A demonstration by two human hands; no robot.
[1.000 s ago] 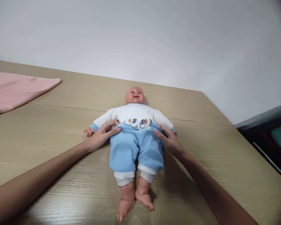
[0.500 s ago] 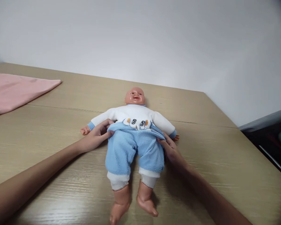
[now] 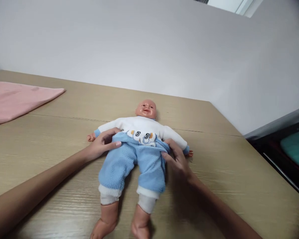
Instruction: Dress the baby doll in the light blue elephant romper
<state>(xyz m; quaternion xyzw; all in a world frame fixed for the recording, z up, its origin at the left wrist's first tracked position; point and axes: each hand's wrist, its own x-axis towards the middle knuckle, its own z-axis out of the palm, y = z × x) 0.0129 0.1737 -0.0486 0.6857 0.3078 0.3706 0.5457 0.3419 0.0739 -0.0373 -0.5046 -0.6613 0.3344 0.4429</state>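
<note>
A baby doll lies on its back on the table, its feet towards me. It wears a white top with blue cuffs and an embroidered animal face, and fuzzy light-blue trousers with white leg cuffs. My left hand grips the trouser waist on the left, thumb on the front, fingertips partly hidden behind the cloth. On the other side my right hand pinches the bunched waistband between thumb and fingers. The doll's bare feet reach the lower edge of the view.
A pink cloth lies flat at the far left of the wooden table. A white wall rises behind the table. Past the right edge stands a dark object with something teal in it.
The doll's legs have swung to the left and its body is tilted. My right hand has shifted left with the waistband, its fingers now higher on the cloth. The view has tipped slightly upward.
</note>
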